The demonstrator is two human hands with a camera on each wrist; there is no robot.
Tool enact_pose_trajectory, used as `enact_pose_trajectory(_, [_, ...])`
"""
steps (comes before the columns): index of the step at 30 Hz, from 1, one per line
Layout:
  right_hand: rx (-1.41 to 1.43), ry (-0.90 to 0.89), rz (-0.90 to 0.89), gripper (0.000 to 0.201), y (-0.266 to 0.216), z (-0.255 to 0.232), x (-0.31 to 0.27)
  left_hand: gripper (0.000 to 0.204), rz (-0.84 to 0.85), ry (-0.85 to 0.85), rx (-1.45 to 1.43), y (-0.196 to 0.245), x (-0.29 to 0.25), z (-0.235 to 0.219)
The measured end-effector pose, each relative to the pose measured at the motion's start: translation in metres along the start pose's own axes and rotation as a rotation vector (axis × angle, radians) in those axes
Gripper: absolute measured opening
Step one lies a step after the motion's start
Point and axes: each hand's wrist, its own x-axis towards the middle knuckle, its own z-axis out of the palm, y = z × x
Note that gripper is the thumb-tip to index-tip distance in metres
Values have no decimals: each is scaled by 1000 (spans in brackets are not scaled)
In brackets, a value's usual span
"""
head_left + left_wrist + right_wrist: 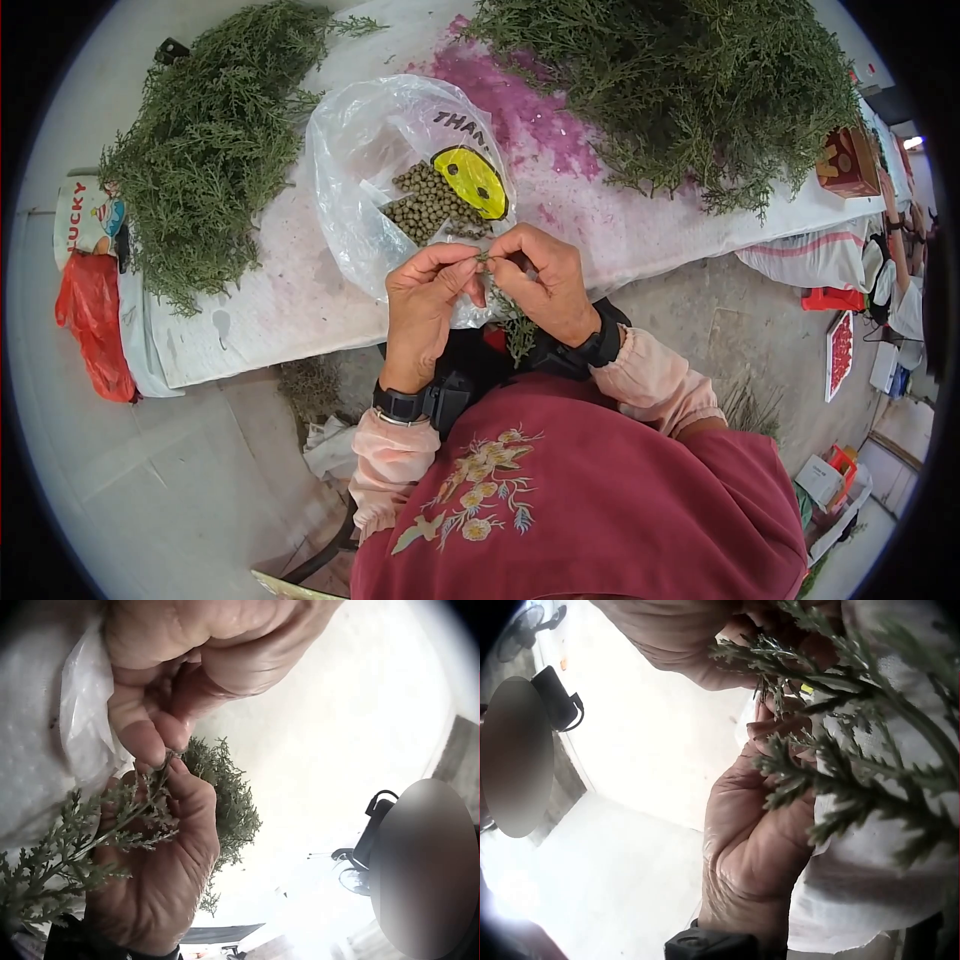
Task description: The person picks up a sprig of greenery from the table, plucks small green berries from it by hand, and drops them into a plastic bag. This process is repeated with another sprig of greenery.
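My left hand [420, 305] and right hand [555, 285] meet fingertip to fingertip at the near side of a clear plastic bag [345, 180]. Between their fingertips both hands pinch the stem end of a green conifer sprig [519, 338]. In the left wrist view the leafy sprig [82, 847] runs across the right palm and off to the lower left. Its branches [900, 712] loom close in the right wrist view and partly cover the fingers. Inside the bag lie many small round greenish-brown pellets or seed cones [430, 205], beside a yellow smiley print.
Large heaps of conifer branches lie on the white-covered table [280, 335], one pile [220, 130] at left and another pile [690, 90] at back right. A red bag [95, 325] hangs off the left end. A brown box [850, 160] stands at right.
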Motion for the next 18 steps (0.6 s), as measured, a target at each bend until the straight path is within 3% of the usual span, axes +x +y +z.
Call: enact_pose_trajectory(18, [-62, -50, 6, 3, 5, -5, 0, 10, 25, 0, 39, -2, 0, 2])
